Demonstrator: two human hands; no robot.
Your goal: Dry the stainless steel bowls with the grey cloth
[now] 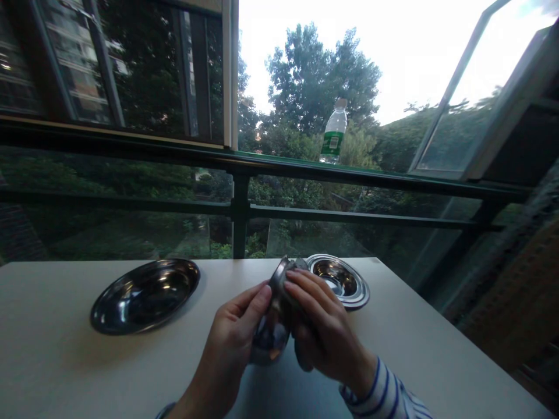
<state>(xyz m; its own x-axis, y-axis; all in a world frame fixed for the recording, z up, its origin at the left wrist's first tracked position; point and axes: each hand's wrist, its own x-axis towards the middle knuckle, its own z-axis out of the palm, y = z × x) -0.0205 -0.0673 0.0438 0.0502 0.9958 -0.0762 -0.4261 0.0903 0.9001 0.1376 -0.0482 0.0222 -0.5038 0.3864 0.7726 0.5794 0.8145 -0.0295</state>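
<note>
My left hand (236,329) grips a small shiny metal bowl (271,336) by its rim, thumb on the near side. The bowl is tilted on its side above the table. My right hand (325,317) is closed around a grey cloth (303,356) and presses it against the bowl's rim and wall. Much of the cloth is hidden under the fingers. Beyond my right hand lie round metal bowls (361,294), apparently stacked. To the left of my hands, an oval metal dish (146,299) rests on the table.
The white table (56,361) ends at a dark green railing (283,170) with glass panels. On the railing's ledge stands a clear plastic bottle (333,139) with a green label. A window pane (458,128) swings outward at the right, and trees show outside.
</note>
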